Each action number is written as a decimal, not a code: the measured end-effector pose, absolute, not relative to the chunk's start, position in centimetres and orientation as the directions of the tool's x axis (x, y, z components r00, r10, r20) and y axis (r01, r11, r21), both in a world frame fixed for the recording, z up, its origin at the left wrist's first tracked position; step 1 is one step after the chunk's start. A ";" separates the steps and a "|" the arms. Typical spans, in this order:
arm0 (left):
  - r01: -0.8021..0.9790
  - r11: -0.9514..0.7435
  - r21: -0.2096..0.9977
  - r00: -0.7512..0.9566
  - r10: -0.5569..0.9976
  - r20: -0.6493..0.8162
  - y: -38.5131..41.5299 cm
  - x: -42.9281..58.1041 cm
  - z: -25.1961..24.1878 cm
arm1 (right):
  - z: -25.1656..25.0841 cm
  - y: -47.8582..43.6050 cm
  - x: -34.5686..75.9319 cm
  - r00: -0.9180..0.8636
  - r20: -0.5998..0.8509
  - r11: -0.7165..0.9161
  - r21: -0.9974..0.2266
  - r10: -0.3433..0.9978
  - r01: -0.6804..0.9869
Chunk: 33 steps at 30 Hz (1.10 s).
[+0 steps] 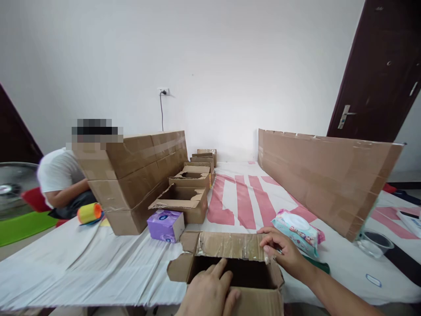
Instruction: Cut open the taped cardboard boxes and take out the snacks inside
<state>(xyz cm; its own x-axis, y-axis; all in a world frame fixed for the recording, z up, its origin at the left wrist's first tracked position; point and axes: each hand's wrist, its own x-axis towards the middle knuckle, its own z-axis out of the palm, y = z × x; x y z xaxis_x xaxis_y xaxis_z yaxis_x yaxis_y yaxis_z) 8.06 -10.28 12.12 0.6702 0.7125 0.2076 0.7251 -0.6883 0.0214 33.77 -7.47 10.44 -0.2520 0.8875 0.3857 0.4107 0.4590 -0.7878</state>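
Head camera view: an open cardboard box [259, 300] sat at the near edge of the cloth-covered surface [131, 272], directly beneath and between the person's two hands. Its mouth faced upward, and its long axis ran from left to right, across the person's line of sight. One flap [226, 245] stood along the far side, just beyond the left fingers; a torn side flap [179, 268] stuck out to the left of them.

The left hand [207, 289] reached over the box from the near side, its fingers spread, unclenched and pointing forward across the dark opening, with the thumb apart near the front wall. The right hand [286, 250] came in from the right, its fingers curled at the right end of the far flap; whether they pinched the cardboard could not be told. A small dark item showed among those fingers, too hidden to identify.

Just beyond the right fingers, to their right, lay a pack of wipes [297, 228]. Ahead of the left fingers and to their left was a purple tissue pack [165, 226], and past it a row of open boxes [194, 213] stretched toward the wall.
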 end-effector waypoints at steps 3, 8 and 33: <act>0.737 -0.676 -0.004 0.665 0.723 0.190 -10.2 8.1 12.5 | 10.5 -7.4 33.6 -0.236 0.400 0.464 -0.780 0.886 0.419; 0.693 -0.709 -0.135 0.706 0.627 0.330 -9.7 7.5 11.7 | 10.9 -7.0 33.9 -0.234 0.410 0.471 -0.727 0.882 0.500; 0.657 -0.689 0.307 0.542 0.714 0.443 -8.8 6.7 10.0 | 16.0 -7.1 27.2 -0.562 0.502 0.604 0.095 0.658 0.792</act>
